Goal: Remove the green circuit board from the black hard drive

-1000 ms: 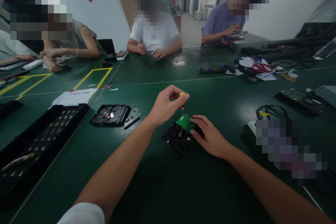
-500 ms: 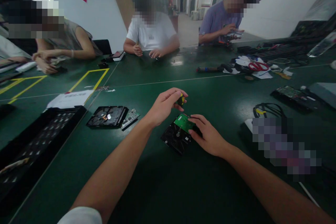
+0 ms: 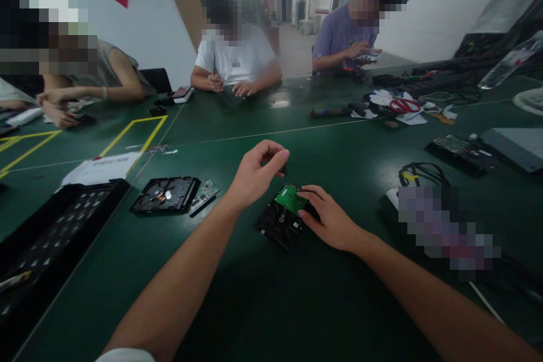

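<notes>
A black hard drive (image 3: 275, 226) with a green circuit board (image 3: 289, 198) on its top lies on the table in front of me. My right hand (image 3: 326, 218) grips its right edge, thumb near and fingers at the far corner. Above the drive's far end, my left hand (image 3: 263, 169) is raised with its fingers curled in. Its fingers mostly hide what it holds; only a dark bit shows below the thumb, and half a second ago a rounded black-and-yellow end, like a screwdriver handle, was visible there.
To the left are another hard drive (image 3: 165, 195), a loose circuit board (image 3: 205, 195) and a long black tray (image 3: 106, 195). A third drive (image 3: 460, 153), a coiled black cable (image 3: 424, 172) and a blurred-out item are at right. Three people sit across the green table (image 3: 237, 305).
My left hand has turned, so the black-and-yellow end is now hidden. My right hand stays on the hard drive. The whole view has shifted slightly.
</notes>
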Demonstrator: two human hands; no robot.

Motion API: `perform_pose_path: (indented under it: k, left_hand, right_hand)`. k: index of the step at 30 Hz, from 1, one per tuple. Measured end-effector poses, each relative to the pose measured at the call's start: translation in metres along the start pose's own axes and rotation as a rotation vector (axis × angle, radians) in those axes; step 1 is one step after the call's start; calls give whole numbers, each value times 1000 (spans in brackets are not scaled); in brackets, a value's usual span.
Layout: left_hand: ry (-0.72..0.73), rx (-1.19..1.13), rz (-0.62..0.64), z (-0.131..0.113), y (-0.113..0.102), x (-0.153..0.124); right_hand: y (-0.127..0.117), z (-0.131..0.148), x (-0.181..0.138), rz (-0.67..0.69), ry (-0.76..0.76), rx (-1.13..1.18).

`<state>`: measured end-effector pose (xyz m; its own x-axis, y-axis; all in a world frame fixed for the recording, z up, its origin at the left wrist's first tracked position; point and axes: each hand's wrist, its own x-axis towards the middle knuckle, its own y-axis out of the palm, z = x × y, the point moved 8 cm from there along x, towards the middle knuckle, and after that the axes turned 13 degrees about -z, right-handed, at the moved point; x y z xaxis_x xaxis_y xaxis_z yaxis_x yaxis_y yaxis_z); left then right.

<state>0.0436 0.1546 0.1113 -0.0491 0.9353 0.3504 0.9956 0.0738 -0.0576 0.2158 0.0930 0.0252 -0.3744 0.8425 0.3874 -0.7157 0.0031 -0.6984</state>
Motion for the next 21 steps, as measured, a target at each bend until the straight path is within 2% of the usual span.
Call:
perform_pose_path:
  k: [4, 12, 21]
  left_hand:
    - [-3, -31, 50, -1, 3, 0]
    - [-29, -44, -15, -1, 3, -3]
    - [-48, -168, 86, 1, 8, -1]
  right_hand:
    - [0, 0, -1, -6, -1, 2]
    - [1, -1, -1, -3, -2, -2]
    - [1, -1, 0, -15, -10, -3]
